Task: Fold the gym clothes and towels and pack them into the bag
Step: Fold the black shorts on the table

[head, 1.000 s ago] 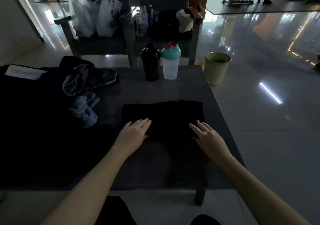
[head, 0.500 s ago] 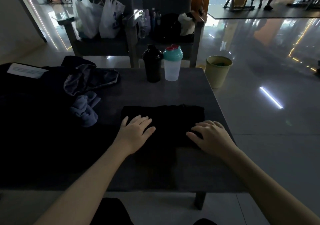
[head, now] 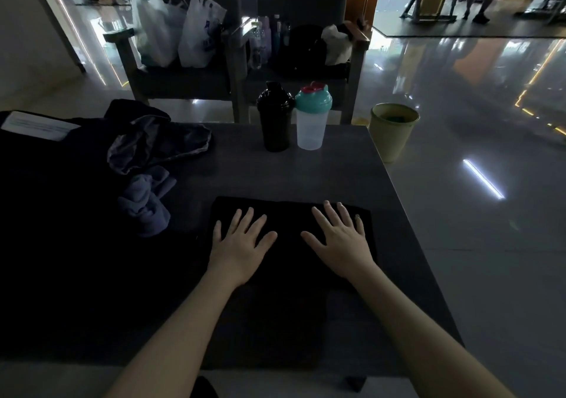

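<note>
Left hand [head: 242,244], right hand [head: 340,238] flat on folded black garment [head: 291,223], fingers straight, spread, gripping nothing. Garment sits centre of table [head: 306,174], toward near edge. Looks soft, light, limp; best pinched at corners, else likely slumps. Count: one black piece under hands; two crumpled at left, grey garment [head: 159,143] and blue cloth [head: 147,201]; black shaker [head: 273,118], teal-lidded shaker [head: 312,118] behind.

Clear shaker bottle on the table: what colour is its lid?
Teal, with a red flip cap, on the clear shaker bottle; seen in the head view.
</note>
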`<state>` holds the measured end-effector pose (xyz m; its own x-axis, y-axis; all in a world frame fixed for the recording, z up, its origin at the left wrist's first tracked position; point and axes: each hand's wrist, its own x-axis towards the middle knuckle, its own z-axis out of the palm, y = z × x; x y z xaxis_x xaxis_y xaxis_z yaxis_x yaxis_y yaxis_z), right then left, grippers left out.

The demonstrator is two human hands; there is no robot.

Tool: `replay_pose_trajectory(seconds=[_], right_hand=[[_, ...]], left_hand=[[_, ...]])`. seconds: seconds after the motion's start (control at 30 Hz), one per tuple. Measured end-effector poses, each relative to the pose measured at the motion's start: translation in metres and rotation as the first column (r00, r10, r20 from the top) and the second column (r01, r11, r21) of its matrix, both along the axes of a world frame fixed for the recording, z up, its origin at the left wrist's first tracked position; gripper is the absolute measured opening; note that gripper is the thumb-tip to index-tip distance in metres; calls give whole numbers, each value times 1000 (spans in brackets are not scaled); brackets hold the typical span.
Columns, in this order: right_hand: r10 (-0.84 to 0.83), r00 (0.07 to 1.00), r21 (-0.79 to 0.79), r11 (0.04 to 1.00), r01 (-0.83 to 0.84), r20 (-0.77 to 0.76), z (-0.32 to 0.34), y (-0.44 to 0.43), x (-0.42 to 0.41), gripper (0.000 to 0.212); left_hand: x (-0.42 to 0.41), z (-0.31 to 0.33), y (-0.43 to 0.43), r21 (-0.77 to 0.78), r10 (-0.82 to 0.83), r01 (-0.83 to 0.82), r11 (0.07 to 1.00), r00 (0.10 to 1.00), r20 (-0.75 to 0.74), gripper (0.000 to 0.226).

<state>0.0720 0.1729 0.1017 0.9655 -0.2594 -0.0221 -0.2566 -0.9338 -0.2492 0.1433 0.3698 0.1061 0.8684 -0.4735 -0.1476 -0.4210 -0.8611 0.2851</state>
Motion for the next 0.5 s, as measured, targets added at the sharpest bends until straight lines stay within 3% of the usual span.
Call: replay_pose_trajectory(seconds=[0.17, 0.23, 0.33, 0.5], right_hand=[[-18, 999, -4, 1000, 18, 27, -1, 13, -14, 75], [-23, 993, -10, 1000, 24, 118, -3, 18, -23, 82], [50, 966, -59, 998, -36, 252, -4, 19, -33, 68], [130, 990, -72, 990, -125, 63, -7, 22, -41, 82]], left_hand=[[-7, 4, 3, 19, 170, -171, 985, 985, 36, 62], [-12, 9, 6, 35, 271, -274, 961, 961, 57, 68], [-15, 19, 11, 70, 382, -385, 920, 922, 57, 75], [-6, 35, 9, 123, 495, -489, 863, 869, -20, 94]])
